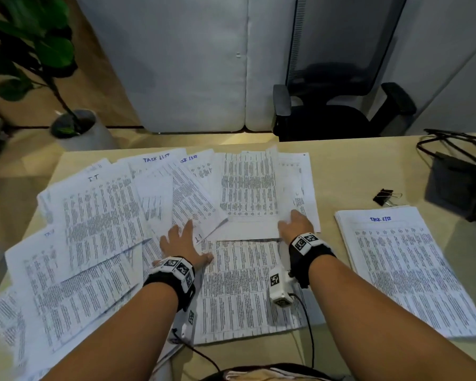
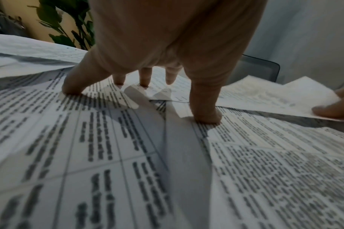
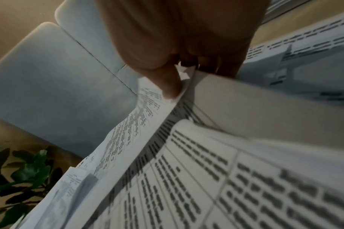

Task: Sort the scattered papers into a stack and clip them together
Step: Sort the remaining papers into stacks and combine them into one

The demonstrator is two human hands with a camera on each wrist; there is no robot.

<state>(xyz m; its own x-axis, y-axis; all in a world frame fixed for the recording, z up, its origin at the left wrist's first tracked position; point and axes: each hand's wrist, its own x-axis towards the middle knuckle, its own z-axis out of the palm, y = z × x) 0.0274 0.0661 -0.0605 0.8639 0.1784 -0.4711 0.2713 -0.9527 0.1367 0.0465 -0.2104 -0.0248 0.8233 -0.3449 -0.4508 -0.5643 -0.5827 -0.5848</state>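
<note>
Printed sheets lie scattered and overlapping over the left and middle of the beige table. My left hand rests flat on them with fingers spread, fingertips pressing down in the left wrist view. My right hand pinches the lower right corner of a centre sheet. In the right wrist view the thumb lies on top of that lifted sheet, the fingers beneath. A squared stack headed "TASK LIST" lies at the right. A black binder clip sits just behind it.
A black bag stands at the table's far right corner. Behind the table are a black office chair, pale partition panels and a potted plant at the left. Bare tabletop shows between the scattered sheets and the stack.
</note>
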